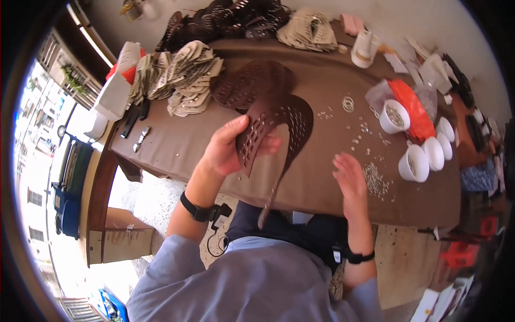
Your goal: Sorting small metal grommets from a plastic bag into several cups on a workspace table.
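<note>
My left hand (222, 147) grips a dark brown perforated piece (300, 121) that looks like a cut leather shoe upper. It is held raised above the table, its long narrow strip hanging toward my lap. Behind it more dark brown perforated pieces (244, 86) lie on the brown cloth. My right hand (351, 180) is lifted above the front of the table, fingers apart, with nothing seen in it. Beside that hand is a scatter of small silvery bits (377, 180), too small to name surely.
Stacked beige perforated pieces (193, 75) stand at the back left, another beige stack (308, 29) at the back. Dark pieces (230, 19) are heaped behind. White cups (413, 163) with small metal bits, a red plastic bag (410, 107) and thin rings (348, 104) lie right.
</note>
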